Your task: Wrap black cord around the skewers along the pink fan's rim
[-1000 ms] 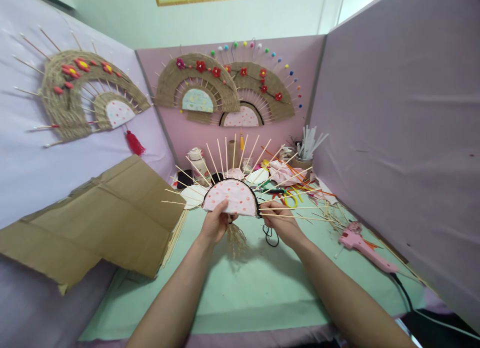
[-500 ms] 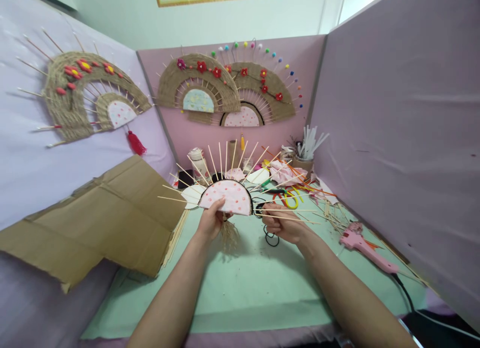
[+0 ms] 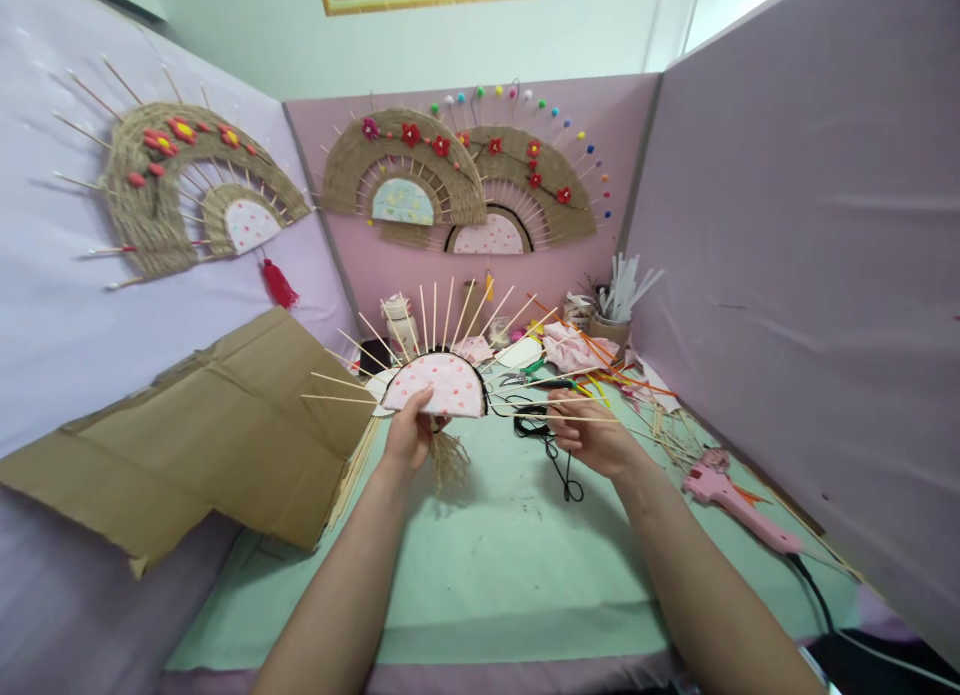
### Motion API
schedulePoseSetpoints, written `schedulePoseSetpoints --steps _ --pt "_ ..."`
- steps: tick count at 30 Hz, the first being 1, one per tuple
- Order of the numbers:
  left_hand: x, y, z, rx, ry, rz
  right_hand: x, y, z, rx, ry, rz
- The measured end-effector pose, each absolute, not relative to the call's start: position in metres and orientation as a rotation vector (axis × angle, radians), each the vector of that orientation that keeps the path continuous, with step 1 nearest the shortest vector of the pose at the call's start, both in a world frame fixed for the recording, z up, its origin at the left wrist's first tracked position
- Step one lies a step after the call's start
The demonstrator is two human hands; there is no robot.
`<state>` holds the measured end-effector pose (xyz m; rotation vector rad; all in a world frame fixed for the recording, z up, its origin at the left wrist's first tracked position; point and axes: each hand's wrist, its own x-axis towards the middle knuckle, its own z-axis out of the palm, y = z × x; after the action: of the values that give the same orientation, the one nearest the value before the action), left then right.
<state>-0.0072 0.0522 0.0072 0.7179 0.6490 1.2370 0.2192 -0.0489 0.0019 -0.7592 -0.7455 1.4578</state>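
Two bare hands work at the frame's centre: the left hand (image 3: 409,437) pinches the lower edge of a pink half-round fan core (image 3: 437,384) bristling with bamboo skewers (image 3: 450,313); the right hand (image 3: 592,437) curls around black cord (image 3: 551,445) trailing onto the green table (image 3: 487,565), just right of the core.
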Motion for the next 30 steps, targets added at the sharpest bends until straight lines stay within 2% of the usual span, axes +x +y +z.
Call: schedulePoseSetpoints --steps 9,19,30 --pt "-0.008 0.054 0.007 0.711 0.667 1.257 0.232 -0.051 0.003 -0.907 -0.740 0.944" --pt "-0.007 0.054 0.006 0.707 0.666 1.262 0.233 -0.056 0.010 -0.858 -0.615 0.609" --pt "-0.007 0.054 0.005 0.727 0.655 1.250 0.224 -0.066 0.012 -0.805 -0.754 0.171"
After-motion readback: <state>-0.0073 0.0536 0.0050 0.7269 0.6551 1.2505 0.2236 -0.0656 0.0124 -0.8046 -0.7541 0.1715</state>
